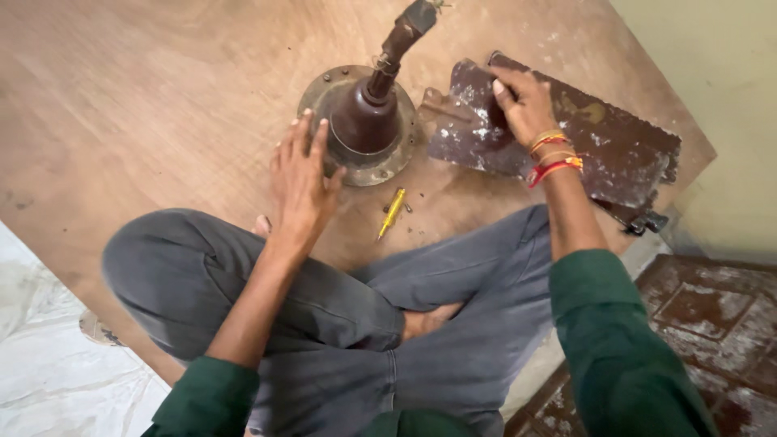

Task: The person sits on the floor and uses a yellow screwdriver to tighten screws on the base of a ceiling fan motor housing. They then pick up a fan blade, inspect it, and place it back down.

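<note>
Left hand (301, 182) lay flat, fingers spread, against the fan motor housing (364, 125) on the wooden board (146, 97). Right hand (522, 101) gripped the rusty fan blade (599, 137) beside it (likely stiff, sharp-edged; motor probably heavy, best held by its rim)

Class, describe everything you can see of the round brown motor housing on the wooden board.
The motor housing is a dark brown, worn metal dome on a wider round flange with bolts around its rim. A brown rod rises from its top, tilted up and to the right. It sits on the wooden board. The left hand rests on its left edge; a rusty blade lies beside it.
</note>
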